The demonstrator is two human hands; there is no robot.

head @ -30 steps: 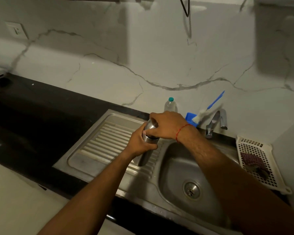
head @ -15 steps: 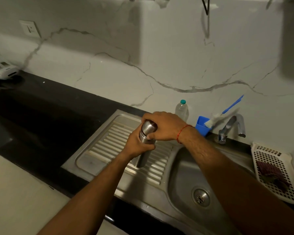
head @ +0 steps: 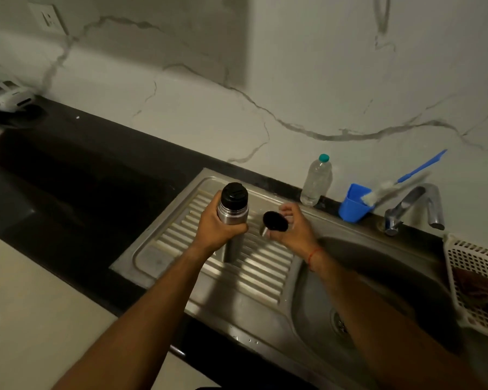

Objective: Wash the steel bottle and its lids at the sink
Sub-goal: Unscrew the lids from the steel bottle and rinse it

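Observation:
The steel bottle (head: 231,215) stands upright on the ribbed drainboard (head: 254,266), with a black inner lid (head: 234,192) still in its neck. My left hand (head: 217,229) is wrapped around the bottle's upper body. To its right, my right hand (head: 293,229) holds the outer steel cap (head: 273,222), tilted so its dark inside faces me, a little above the drainboard. The sink basin (head: 378,282) lies to the right of both hands.
A clear plastic bottle (head: 316,180) with a teal cap, a blue cup (head: 352,202) holding a blue-handled brush (head: 400,178), and the tap (head: 414,204) line the back edge. A white plastic basket (head: 473,280) with a dark cloth sits at far right. Black countertop (head: 82,178) stretches left.
My right hand has taken the outer cap off the bottle's top and moved it to the right. The black inner lid is now exposed. My left hand still grips the bottle.

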